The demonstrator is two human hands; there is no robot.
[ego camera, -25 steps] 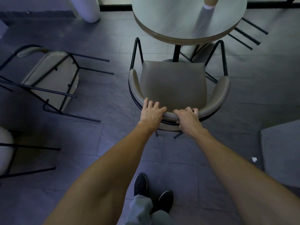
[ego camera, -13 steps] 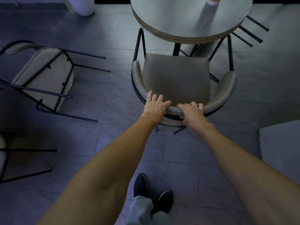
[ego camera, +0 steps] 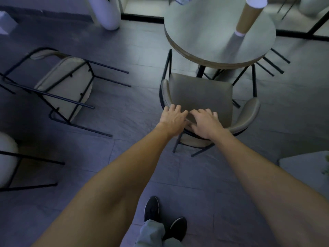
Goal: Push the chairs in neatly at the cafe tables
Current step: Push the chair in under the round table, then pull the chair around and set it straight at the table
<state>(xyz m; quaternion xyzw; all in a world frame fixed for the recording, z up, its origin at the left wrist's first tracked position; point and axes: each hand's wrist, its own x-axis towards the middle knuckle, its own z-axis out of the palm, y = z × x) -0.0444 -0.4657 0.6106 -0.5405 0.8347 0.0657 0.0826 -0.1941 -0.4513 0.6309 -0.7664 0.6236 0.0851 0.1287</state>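
Pushing: chair (ego camera: 199,91) goes under the bench (ego camera: 204,36); judged partway in, both hands on its backrest.
Floor: grey tile (ego camera: 135,107); chair legs should slide on it, may scrape.
Bench: round top on a single post, so chair legs can pass either side of the post.
Chair: upright, seat front just at the bench rim, most of the seat out in the open; sits a bit skewed to the bench and likely needs squaring.
Tipped chair: on its side (ego camera: 65,82), well left of the bench, legs pointing right; must be stood up before it can be pushed in.
Third chair: only a pale edge and black legs show at far left (ego camera: 7,157).
Left hand: on the backrest's left curve (ego camera: 173,120), fingers draped over the top rim to drive and steer.
Right hand: just beside it (ego camera: 204,122), fingers curled over the rim, thumb behind, holding the backrest.
Cup: tall paper cup (ego camera: 247,18) on the bench; a hard bump could topple it.
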